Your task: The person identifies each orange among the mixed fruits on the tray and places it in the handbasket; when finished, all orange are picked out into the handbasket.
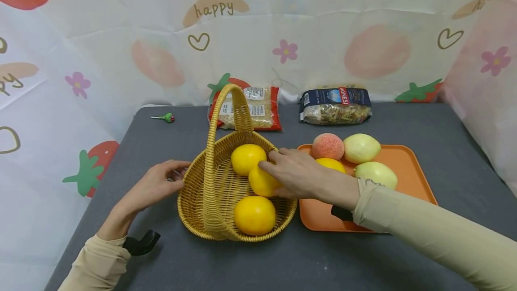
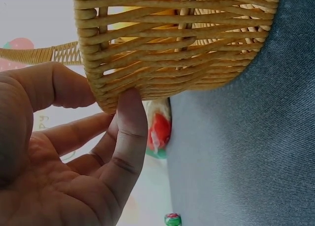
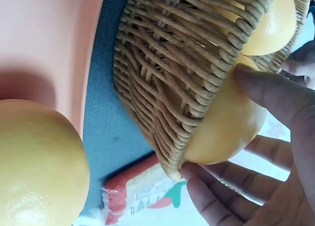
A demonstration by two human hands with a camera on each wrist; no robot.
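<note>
A wicker basket (image 1: 191,217) with a tall arched handle (image 1: 209,169) holds several round yellow fruits. My left hand (image 1: 155,187) grips the basket's left rim between thumb and fingers, as the left wrist view shows up close. At the opposite side, my right hand (image 1: 299,172) reaches over the rim and holds one yellow fruit (image 3: 221,122), thumb on one side and fingers on the other. Another yellow fruit (image 1: 247,158) lies behind it in the basket, and a third (image 1: 255,215) sits in front. The right hand partly covers the held fruit in the head view.
Right of the basket lies an orange tray (image 1: 408,169) with a yellow fruit (image 1: 331,164), a pink fruit (image 1: 328,146) and two pale green fruits (image 1: 375,173). Behind stand a red-edged packet (image 1: 262,109) and a dark pasta bag (image 1: 335,106). A lollipop (image 1: 167,117) lies at back left.
</note>
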